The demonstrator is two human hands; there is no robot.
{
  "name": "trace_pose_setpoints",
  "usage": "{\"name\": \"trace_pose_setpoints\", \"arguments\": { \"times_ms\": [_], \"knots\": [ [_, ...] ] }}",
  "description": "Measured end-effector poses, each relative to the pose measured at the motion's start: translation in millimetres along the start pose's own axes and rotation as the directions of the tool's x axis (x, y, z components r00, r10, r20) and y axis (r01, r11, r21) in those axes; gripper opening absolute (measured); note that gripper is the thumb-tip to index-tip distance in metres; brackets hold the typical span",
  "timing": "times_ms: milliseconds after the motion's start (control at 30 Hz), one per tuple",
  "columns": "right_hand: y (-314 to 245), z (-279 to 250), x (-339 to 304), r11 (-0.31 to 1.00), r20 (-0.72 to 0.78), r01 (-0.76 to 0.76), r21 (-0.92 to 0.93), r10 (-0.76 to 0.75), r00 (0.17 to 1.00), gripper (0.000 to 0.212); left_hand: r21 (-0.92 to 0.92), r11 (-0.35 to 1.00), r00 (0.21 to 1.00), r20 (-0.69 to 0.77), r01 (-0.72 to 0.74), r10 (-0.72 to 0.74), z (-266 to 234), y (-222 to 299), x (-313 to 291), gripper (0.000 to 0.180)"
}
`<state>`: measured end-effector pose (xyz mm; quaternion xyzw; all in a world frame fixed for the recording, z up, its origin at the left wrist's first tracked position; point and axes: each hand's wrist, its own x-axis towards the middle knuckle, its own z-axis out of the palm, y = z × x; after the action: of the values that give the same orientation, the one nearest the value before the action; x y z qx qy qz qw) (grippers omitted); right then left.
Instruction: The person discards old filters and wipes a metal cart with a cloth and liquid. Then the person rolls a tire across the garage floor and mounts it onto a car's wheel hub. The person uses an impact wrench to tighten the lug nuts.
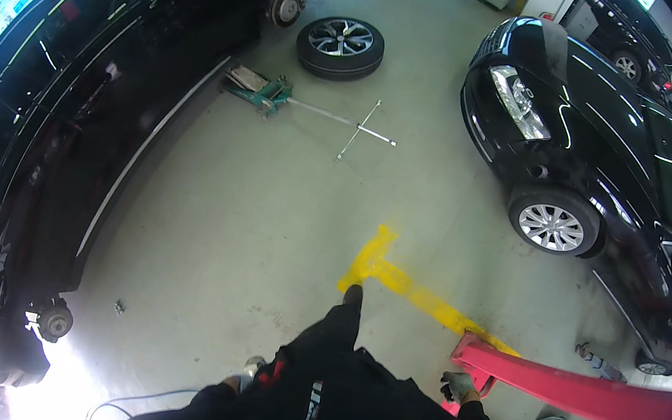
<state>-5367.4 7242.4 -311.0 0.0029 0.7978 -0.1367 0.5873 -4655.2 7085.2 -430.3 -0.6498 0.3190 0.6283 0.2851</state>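
Note:
My left hand (251, 367), in a pale glove, hangs beside my dark jacket. Its fingers are mostly hidden, so I cannot tell what they do. On the other side, my right hand (457, 386) wears a grey glove with dark fingertips. Its fingers are loosely bent and apart, and nothing shows in them. The hand is close to the end of a red lift arm (580, 391); whether they touch I cannot tell. One of my dark shoes (353, 295) is at a yellow floor line (419, 295).
A black car (43, 120) with bare wheel hubs stands left. Ahead lie a removed wheel (340, 45), a green floor jack (262, 94) and a cross-shaped lug wrench (357, 129). Another black car (619, 141) stands right. A hose (140, 394) runs at lower left.

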Motion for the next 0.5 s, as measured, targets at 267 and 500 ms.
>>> {"name": "trace_pose_setpoints", "arguments": {
  "times_ms": [267, 500],
  "knots": [
    [-181, -114, 57, 0.982, 0.094, 0.051, -0.183, -0.034, 0.995, 0.024, -0.025, 0.999, 0.999, -0.016, -0.037, 0.037, -73, 323, 3, 0.011],
    [-383, -240, 204, 0.925, 0.182, 0.071, -0.372, -0.002, 0.983, 0.022, -0.378, 0.905, 0.965, -0.237, -0.198, 0.112, -111, 592, 11, 0.007]
  ]
}}
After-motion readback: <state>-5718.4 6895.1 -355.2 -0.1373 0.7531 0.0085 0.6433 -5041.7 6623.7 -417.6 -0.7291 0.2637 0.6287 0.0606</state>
